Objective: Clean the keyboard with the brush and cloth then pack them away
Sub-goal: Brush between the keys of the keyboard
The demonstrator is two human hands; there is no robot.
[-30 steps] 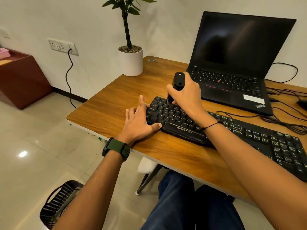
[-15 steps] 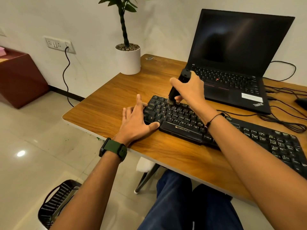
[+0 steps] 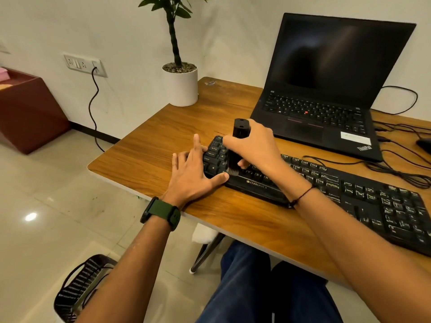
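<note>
Your right hand (image 3: 254, 148) grips the black brush (image 3: 236, 148) upright, fingers wrapped around its handle, bristles on the keyboard (image 3: 326, 185) near its left end (the Zebronics-marked edge). Your left hand (image 3: 193, 176) lies at nine o'clock of the brush, fingers spread flat, bracing the keyboard's end on the desk (image 3: 151, 159).
</note>
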